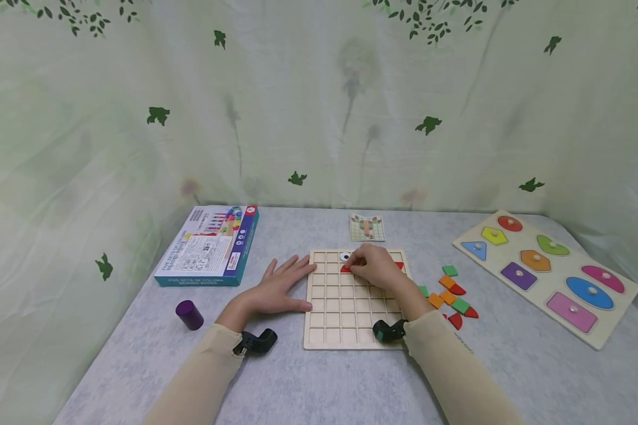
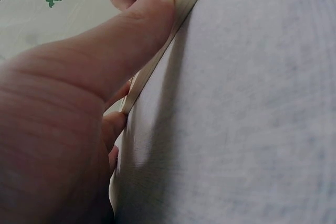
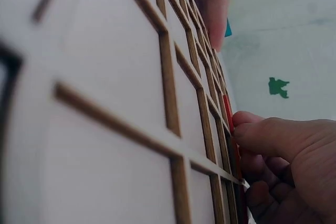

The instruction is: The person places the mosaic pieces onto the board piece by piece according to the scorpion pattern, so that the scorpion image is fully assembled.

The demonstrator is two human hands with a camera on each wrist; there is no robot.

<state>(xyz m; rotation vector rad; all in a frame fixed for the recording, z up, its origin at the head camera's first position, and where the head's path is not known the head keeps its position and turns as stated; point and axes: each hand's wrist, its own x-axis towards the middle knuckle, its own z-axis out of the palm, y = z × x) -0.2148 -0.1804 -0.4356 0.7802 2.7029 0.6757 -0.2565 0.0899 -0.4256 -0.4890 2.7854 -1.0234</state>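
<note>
A wooden grid board lies flat on the table. My right hand is over its upper rows, thumb and fingers pinching a red piece with a curved edge at a cell. The same red piece shows at the fingertips in the right wrist view. Just above the fingers is a round eye piece, and more red shows right of the hand. My left hand lies with fingers spread, thumb and fingertips touching the board's left edge.
Orange, green and red pieces lie scattered right of the board. A patterned card lies behind it. A knobbed shape puzzle is at the right. At the left are a box and a purple cylinder.
</note>
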